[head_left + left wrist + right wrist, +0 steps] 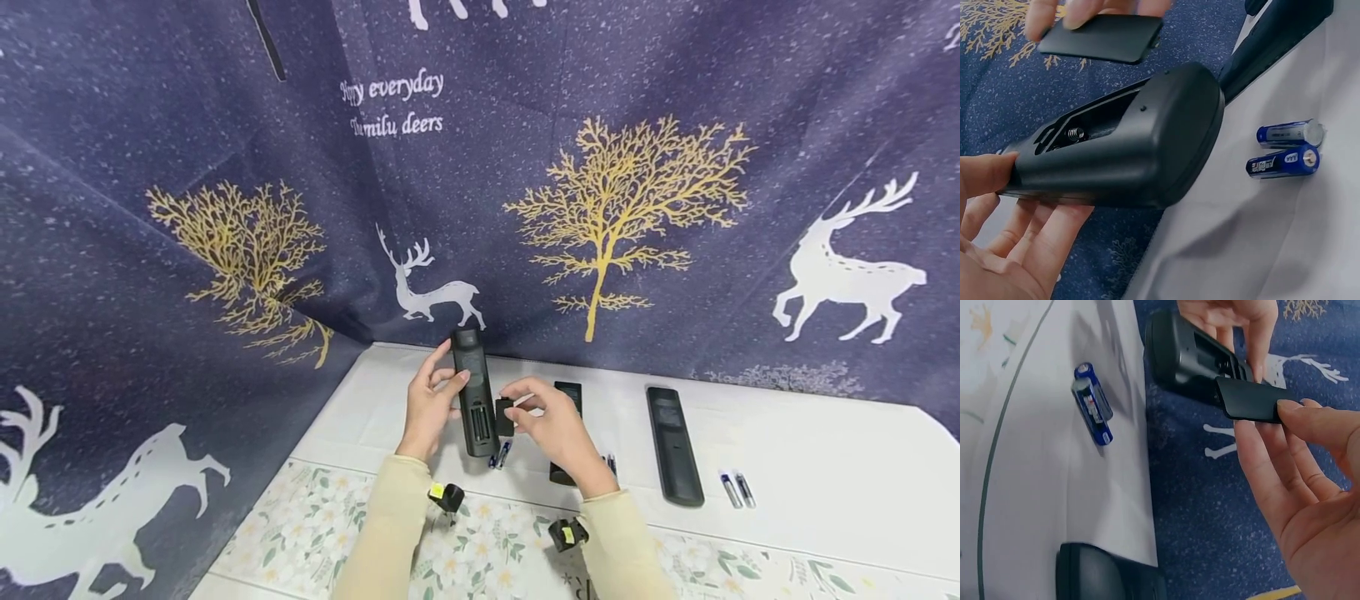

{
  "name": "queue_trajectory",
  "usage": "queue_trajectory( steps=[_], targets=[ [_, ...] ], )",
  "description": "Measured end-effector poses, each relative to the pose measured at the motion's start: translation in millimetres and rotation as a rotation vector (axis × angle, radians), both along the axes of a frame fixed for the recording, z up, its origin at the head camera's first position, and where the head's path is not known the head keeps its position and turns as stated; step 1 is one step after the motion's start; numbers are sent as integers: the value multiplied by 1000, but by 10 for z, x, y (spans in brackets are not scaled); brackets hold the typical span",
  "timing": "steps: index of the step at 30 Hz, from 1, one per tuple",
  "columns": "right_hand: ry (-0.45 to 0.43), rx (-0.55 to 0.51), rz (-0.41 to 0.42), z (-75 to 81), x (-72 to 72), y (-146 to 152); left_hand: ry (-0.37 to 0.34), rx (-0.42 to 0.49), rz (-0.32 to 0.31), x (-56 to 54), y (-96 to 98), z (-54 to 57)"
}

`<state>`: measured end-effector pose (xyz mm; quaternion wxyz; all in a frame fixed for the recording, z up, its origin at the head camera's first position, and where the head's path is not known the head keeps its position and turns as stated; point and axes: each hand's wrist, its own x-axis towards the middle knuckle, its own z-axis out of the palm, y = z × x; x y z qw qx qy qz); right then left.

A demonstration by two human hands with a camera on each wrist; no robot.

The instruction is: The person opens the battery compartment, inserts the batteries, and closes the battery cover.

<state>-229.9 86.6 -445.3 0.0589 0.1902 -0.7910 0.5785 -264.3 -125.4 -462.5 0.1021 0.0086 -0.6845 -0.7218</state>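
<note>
My left hand (pixel 429 408) grips a black remote control (pixel 467 360) by its side, back face up. Its battery compartment (pixel 1094 125) lies uncovered, with a spring visible inside and no battery in it. Just right of the remote, my right hand (pixel 551 421) pinches the black battery cover (pixel 1254 400) between thumb and fingers. In the left wrist view the cover (pixel 1104 39) hovers over the compartment, apart from the remote. Below on the white table lie two blue-and-silver batteries (pixel 1288 145), side by side.
A second black remote (pixel 567 392) lies partly behind my right forearm, with batteries (pixel 611 462) beside it. Farther right are a third remote (pixel 675 446) and two more batteries (pixel 737 489). A dark blue printed cloth (pixel 480 208) hangs behind the white table (pixel 817 450).
</note>
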Motion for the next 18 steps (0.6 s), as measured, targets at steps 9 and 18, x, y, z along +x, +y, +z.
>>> queue_trajectory(
  steps=[9, 18],
  targets=[
    [-28, 25, -44, -85, -59, 103, 2, 13, 7, 0, -14, 19],
    [-82, 84, -85, -162, -106, 140, -4, 6, 3, 15, -11, 34]
  ],
)
